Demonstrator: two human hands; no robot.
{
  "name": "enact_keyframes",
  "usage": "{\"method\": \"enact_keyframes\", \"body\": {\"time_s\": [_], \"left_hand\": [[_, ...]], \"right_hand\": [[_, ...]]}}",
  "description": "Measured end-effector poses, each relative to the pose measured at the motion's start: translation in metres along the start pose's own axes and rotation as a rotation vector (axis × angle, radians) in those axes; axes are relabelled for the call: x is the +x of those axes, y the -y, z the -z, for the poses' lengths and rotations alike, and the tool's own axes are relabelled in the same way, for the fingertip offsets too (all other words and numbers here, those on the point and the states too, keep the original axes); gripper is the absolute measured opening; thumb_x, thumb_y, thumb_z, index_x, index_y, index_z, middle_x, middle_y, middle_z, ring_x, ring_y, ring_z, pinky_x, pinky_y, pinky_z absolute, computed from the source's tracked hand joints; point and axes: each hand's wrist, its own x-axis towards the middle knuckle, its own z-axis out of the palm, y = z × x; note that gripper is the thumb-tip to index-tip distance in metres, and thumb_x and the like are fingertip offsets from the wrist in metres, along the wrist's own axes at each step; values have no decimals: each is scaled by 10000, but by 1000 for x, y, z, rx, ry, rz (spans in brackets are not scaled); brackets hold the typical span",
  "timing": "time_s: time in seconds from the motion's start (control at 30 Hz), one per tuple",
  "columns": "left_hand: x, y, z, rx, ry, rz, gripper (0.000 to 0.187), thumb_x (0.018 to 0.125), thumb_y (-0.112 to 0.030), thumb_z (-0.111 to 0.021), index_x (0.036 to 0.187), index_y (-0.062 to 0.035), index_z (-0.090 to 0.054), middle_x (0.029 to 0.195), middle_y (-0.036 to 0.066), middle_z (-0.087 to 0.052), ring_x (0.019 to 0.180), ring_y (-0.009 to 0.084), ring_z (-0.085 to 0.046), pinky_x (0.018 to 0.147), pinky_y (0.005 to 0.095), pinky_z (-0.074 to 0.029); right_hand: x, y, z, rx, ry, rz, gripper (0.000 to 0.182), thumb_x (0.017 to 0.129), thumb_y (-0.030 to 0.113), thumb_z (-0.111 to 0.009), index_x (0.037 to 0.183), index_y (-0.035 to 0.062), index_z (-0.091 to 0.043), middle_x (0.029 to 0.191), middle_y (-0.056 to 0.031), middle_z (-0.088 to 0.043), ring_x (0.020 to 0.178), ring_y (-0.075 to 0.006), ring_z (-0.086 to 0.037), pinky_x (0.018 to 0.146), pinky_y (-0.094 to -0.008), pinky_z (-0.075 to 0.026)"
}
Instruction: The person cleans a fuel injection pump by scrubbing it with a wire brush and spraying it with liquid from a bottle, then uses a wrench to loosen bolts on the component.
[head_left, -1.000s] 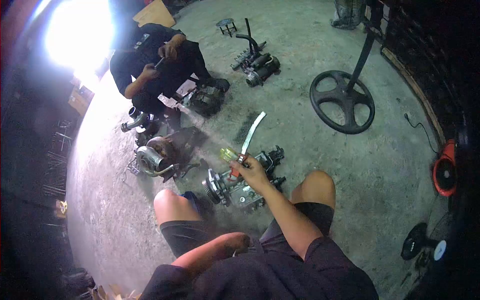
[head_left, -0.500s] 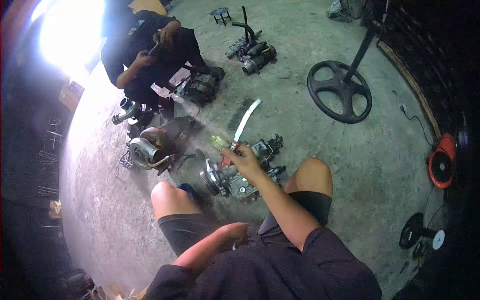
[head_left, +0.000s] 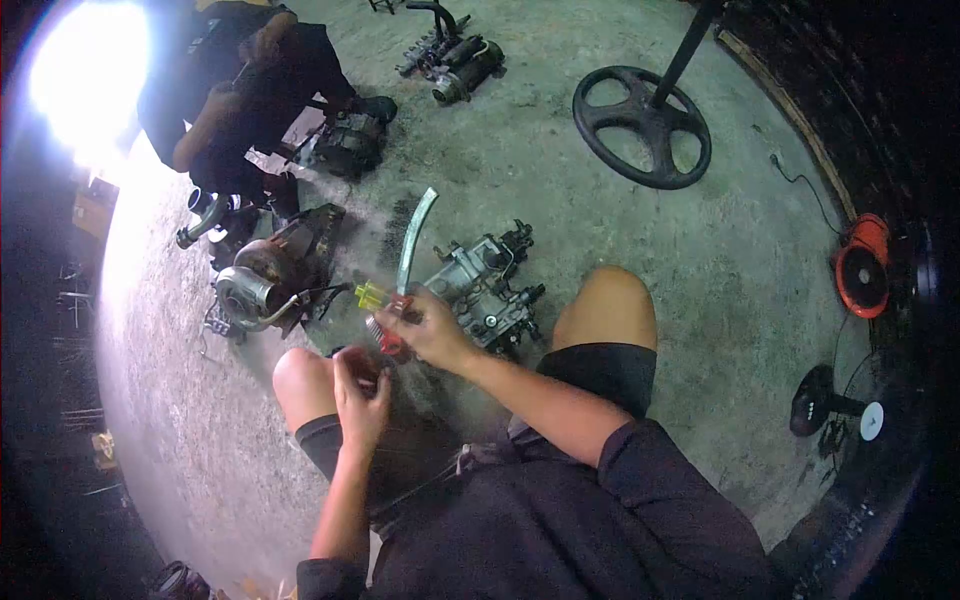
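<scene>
My right hand grips a red tool that has a translucent yellow part and a long, curved silver piece pointing up and away. Just behind and right of this hand, a grey metal pump-like engine part rests on the floor, its left end partly covered by the hand and tool. My left hand is raised beside my left knee, thumb and fingers apart. A dark reddish shape shows between its fingers, too shadowed to make out.
A rusty turbocharger lies to the left on the concrete. Beyond it, another person crouches near a dark machine part. Another engine part stands at the back. A steering wheel and red fan are on the right.
My left hand has come up from my lap to beside my left knee. The right hand, still holding the red tool, has moved left and nearer. The view has shifted right and down.
</scene>
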Motion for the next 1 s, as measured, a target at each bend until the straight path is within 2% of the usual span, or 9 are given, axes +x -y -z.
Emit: {"method": "enact_keyframes", "body": {"time_s": [0.17,0.4,0.43,0.47,0.5,0.6,0.67,0.77,1.0], "left_hand": [[18,1,-25,152,-37,-279,650,827,5,-697,1371,-43,-345,1062,168,-635,903,282,-654,810,364,-517],[51,-18,-36,-157,-51,47,414,956,-175,-572,1315,-16,-441,927,187,-633,778,328,-651,714,392,-503],[60,-4,-41,-232,-68,24,351,987,-220,-561,1276,-23,-532,853,113,-624,696,231,-617,651,315,-471],[67,9,-43,-394,-14,193,355,997,-240,-563,1288,-37,-552,858,76,-613,684,176,-589,636,288,-458],[74,17,-46,-558,40,358,360,1006,-260,-565,1301,-52,-572,864,40,-602,672,121,-561,621,260,-445],[91,29,-66,-701,57,479,377,1026,-288,-538,1310,-47,-593,867,-9,-562,653,43,-499,609,209,-436],[107,65,-94,-204,168,329,413,1004,-264,-563,1332,-14,-562,1076,116,-671,907,226,-657,819,317,-516],[112,125,-166,-72,310,106,452,983,-248,-576,1369,-18,-518,1292,229,-629,1246,369,-580,1024,412,-449],[94,89,-142,-141,451,135,440,998,-201,-534,1424,-106,-477,1185,185,-690,1135,331,-656,956,409,-498]], "right_hand": [[-8,-3,-9,58,-10,31,299,946,306,-674,1102,56,-723,1041,-132,-624,942,-263,-660,822,-380,-513],[-2,0,16,-217,-19,103,373,984,362,-600,1108,27,-708,1094,-167,-655,1029,-293,-628,904,-385,-484],[-1,1,17,-259,-71,119,362,978,355,-613,1088,24,-711,1077,-165,-657,1016,-291,-633,892,-383,-488],[-6,5,27,-242,-42,-148,283,955,271,-647,1070,19,-704,1056,-137,-673,971,-262,-645,862,-359,-494],[-12,-13,39,-224,-91,-140,230,935,214,-662,1058,24,-703,1033,-110,-677,952,-240,-647,844,-348,-496],[-23,-18,88,-132,-178,-396,235,879,85,-687,1112,58,-670,1071,-62,-667,954,-187,-647,812,-313,-493],[-19,-7,125,-79,-294,-217,355,869,74,-682,1216,82,-612,1157,-106,-636,1080,-242,-611,995,-369,-444],[3,75,142,252,-426,-162,527,847,16,-688,1343,91,-529,1171,-91,-603,1059,-231,-615,945,-396,-509],[59,123,172,308,-253,-90,537,899,127,-665,1399,42,-486,1224,-107,-594,1008,-217,-647,866,-408,-562]]}}
